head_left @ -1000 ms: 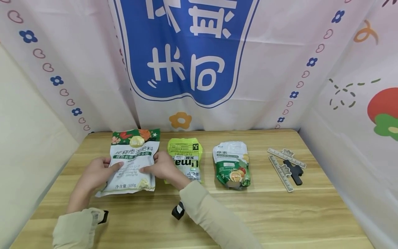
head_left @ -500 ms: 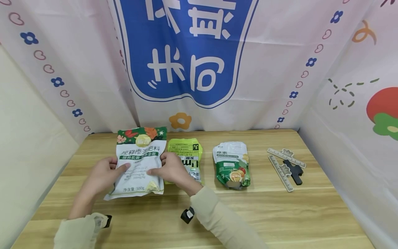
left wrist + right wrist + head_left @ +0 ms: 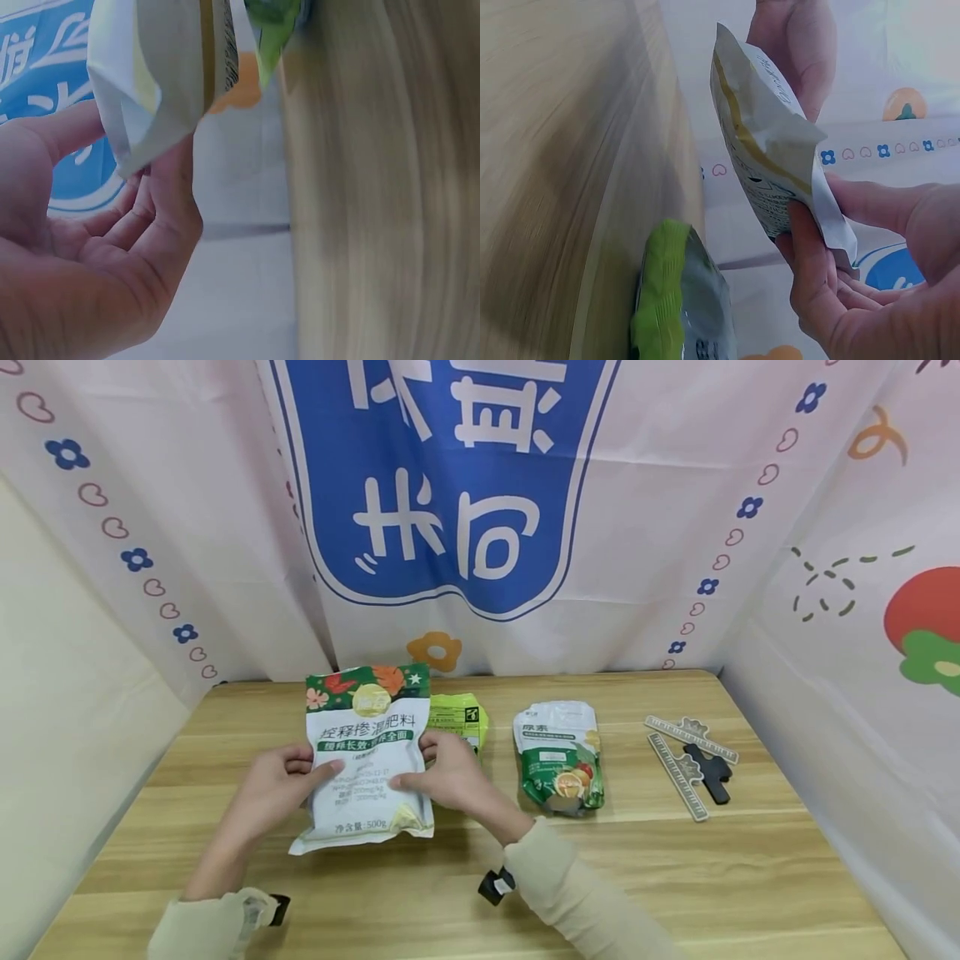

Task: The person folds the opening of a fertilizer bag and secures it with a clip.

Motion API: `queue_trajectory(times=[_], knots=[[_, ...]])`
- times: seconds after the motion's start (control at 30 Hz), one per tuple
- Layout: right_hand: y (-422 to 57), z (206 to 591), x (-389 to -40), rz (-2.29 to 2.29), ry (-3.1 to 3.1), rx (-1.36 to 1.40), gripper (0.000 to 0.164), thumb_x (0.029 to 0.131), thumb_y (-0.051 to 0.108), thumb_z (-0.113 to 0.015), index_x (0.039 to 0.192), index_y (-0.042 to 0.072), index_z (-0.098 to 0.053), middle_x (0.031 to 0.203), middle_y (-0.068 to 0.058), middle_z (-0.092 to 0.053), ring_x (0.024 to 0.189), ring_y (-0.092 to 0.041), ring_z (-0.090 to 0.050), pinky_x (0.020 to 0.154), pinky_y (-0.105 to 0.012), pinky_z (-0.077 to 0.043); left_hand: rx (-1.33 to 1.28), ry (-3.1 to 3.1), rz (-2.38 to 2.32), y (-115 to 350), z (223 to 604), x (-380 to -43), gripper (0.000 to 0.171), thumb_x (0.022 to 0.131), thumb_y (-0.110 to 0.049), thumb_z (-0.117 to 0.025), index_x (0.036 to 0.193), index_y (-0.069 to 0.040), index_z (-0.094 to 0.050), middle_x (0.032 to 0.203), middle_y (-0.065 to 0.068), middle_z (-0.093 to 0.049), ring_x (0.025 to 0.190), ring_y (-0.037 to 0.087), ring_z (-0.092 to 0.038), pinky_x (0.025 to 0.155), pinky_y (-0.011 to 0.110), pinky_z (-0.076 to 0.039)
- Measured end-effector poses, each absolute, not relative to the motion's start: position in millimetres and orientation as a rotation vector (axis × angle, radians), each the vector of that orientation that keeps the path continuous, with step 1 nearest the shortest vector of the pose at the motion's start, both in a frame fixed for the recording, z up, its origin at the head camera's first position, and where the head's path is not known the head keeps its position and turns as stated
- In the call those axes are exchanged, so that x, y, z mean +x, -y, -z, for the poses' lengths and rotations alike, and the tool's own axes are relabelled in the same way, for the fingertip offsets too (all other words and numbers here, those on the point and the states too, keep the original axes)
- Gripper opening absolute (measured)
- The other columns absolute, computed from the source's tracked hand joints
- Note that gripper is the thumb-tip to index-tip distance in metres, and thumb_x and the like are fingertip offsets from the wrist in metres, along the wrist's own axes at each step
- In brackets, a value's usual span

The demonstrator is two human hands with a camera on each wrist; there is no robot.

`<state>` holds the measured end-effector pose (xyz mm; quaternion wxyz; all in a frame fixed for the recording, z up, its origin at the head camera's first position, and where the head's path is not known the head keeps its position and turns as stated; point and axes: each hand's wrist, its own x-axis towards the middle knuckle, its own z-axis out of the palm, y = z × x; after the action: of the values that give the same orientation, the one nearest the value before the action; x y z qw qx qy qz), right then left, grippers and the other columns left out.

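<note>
— Above the left half of the bench (image 3: 645,885), what is being held?
— A white bag (image 3: 367,802) with a green top band, raised off the wood, its printed front toward the head camera.
— And the grip?
— Two of them. The left hand (image 3: 277,789) pinches the bag's left side, thumb in front; the right hand (image 3: 459,774) pinches the right side the same way.
— Does anything get in the way?
— Seen from the head, the white bag and right hand hide much of a lime-green bag (image 3: 463,714). The right wrist view shows that one on the bench, apart from the raised bag.
— Farther right?
— A green-and-white pouch (image 3: 555,752) with printed fruit, well apart from both hands. Beyond it lie two ruler-edged clips (image 3: 678,778), with a black clip (image 3: 717,787) close against them.
— Behind it all?
— A patterned cloth (image 3: 645,543) hanging at the bench's far edge.
</note>
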<state>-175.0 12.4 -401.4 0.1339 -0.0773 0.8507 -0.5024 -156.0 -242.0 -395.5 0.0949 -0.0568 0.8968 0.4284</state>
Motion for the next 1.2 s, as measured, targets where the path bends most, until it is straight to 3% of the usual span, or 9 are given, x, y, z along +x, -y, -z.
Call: queue_trajectory(times=[0.3,0.57,1.2], knots=[[-41.7,399.9,-164.3,1.497,-2.465,-0.253,0.042,0.082,0.023,-0.092,0.11,0.005,-0.065,0.109,-0.01,-0.072,0.09,-0.016,-0.063,0.072,-0.027,-0.056,-0.095,-2.619,-1.364,218.0,394.2,-150.1,0.047,0.099,-0.035,-0.074,0.123,0.003,-0.064,0.102,0.012,-0.071,0.081,0.017,-0.064,0.068,0.031,-0.064],[-66.3,400.2,-155.0,1.47,-2.504,-0.297,0.038,0.083,0.024,-0.091,0.103,0.008,-0.063,0.089,-0.004,-0.062,0.076,-0.015,-0.055,0.061,-0.021,-0.045,-0.05,-2.58,-1.434,198.9,397.8,-144.6,0.04,0.098,-0.028,-0.077,0.118,0.004,-0.065,0.099,0.013,-0.071,0.082,0.017,-0.064,0.067,0.03,-0.064],[-111.0,419.7,-134.9,1.512,-2.623,-0.284,0.036,0.08,0.023,-0.093,0.096,0.012,-0.063,0.073,0.003,-0.06,0.068,-0.013,-0.051,0.06,-0.02,-0.041,0.009,-2.492,-1.593,165.8,407.3,-142.1,0.032,0.088,-0.019,-0.086,0.103,0.002,-0.069,0.093,0.01,-0.071,0.082,0.018,-0.067,0.067,0.024,-0.061]])
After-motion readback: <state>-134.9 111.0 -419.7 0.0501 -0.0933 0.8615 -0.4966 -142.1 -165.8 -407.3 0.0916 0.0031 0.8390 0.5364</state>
